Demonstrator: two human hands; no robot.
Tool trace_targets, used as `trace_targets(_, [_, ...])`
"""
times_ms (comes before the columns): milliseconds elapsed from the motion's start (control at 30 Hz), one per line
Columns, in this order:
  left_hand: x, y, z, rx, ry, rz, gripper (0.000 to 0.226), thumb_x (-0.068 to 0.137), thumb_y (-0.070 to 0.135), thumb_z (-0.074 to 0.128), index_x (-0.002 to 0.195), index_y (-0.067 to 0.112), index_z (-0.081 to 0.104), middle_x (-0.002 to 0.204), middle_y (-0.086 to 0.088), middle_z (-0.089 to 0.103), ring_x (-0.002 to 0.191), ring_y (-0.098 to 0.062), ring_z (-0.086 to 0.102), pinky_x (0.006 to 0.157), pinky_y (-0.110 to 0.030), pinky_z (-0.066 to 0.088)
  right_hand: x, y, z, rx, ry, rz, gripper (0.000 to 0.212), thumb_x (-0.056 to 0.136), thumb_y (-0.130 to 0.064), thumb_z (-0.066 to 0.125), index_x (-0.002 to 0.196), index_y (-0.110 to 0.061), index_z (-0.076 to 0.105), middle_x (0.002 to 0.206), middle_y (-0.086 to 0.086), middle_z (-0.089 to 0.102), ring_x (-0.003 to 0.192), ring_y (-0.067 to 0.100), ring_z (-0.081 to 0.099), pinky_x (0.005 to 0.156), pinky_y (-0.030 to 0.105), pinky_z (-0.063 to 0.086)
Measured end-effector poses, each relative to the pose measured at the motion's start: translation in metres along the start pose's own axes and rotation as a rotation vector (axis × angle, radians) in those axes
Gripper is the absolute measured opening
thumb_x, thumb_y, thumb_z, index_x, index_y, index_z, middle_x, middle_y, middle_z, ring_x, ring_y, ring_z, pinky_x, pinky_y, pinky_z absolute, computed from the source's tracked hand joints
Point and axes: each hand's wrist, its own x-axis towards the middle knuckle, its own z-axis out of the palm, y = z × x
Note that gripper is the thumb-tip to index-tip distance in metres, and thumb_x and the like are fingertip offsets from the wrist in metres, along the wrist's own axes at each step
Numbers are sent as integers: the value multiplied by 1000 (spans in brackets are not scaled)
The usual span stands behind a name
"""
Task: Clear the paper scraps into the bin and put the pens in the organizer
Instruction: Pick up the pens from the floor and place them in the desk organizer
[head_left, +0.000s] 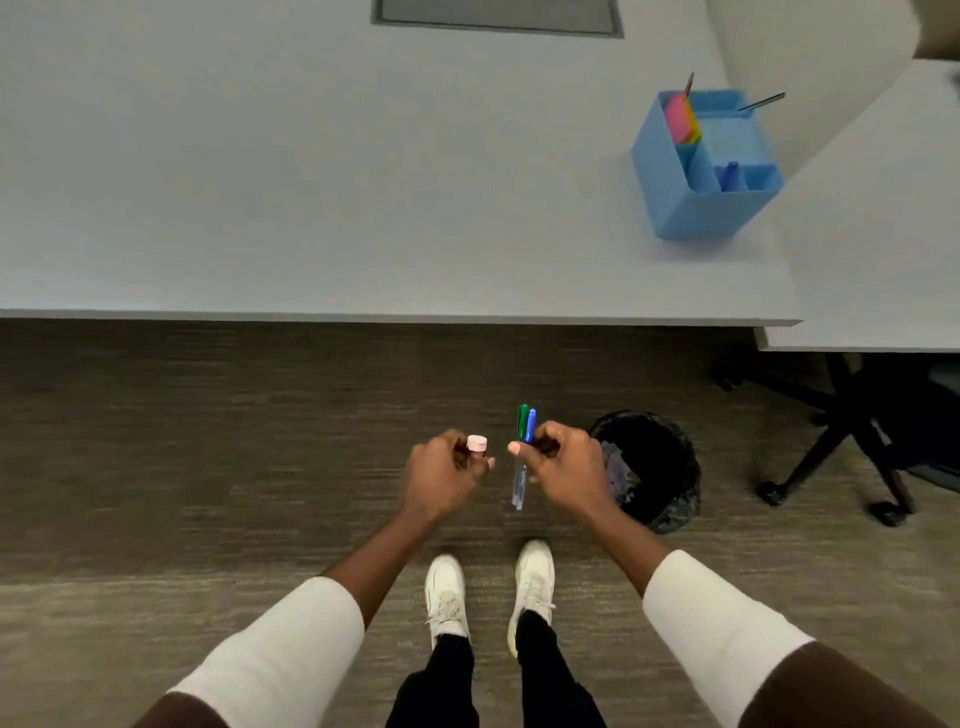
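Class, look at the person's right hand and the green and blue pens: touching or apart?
Touching. The head view shows the right hand closed around the green and blue pens, caps sticking out above its fingers, barrels below.

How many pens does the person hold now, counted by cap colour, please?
Green cap: 1, green-capped pen, in the right hand
Blue cap: 1, blue-capped pen, same hand
Pink cap: 1, pink-capped pen, in the left hand
Total: 3
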Motion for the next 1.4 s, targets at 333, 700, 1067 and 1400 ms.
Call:
trace_targets(333, [7,33,-74,2,43,123,23,88,46,79,107,33,73,88,15,72,80,3,68,73,-21,59,-18,-50,-44,146,50,56,12,89,-28,81,96,-22,73,85,-2,78,69,1,77,65,23,65])
trace_targets(700, [35,101,-82,-79,-4,198,37,77,46,88,104,39,66,82,15,73,74,3,71,70,-19,62,-9,-64,-105,205,152,88,13,89,-27,81,96,-20,72,90,-3,78,76,3,78,74,32,67])
trace_targets(1067, [115,201,-88,-92,52,234,28,83,46,84,96,44,60,78,26,66,74,10,66,59,-2,44,85,-64,-175,187,264,77,16,89,-36,80,89,-24,70,83,-8,76,73,-2,74,66,11,57])
trace_targets(1400, [189,264,-62,-106,90,254,29,80,55,83,99,42,66,83,22,73,77,3,71,67,-13,52,180,-60,-266,194,613,51,25,90,-37,79,95,-13,72,91,1,77,82,17,72,72,22,54])
